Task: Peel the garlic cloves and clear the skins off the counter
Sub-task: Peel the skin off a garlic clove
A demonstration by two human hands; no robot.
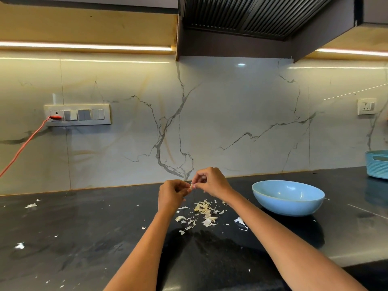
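The person holds both hands up together above the middle of the dark counter (84, 238), close to its back edge. The left hand (171, 195) has its fingers curled around a small pale garlic clove (190, 186), and the right hand (210, 181) pinches the same clove from the other side with thumb and fingertips. The two hands touch each other at the clove, which is mostly hidden, so I cannot tell how much skin is on it.

On the counter just under the hands lies a loose pile of garlic skins (204, 211), thin and pale yellow. Smaller white bits (31, 205) are scattered toward the left edge and the front edge, well apart from the pile.

A light blue bowl (288, 197) stands upright on the counter to the right of the pile, near but not touching it. From here I cannot see what is inside it. At the far right corner, against the wall, a blue ribbed basket (376, 166) is partly cut by the edge of view.

On the marble wall (231, 122) behind, at the left, a switch panel (77, 115) has an orange cable (23, 145) plugged in, which hangs down to the left. A single socket (366, 106) is on the wall at the right.
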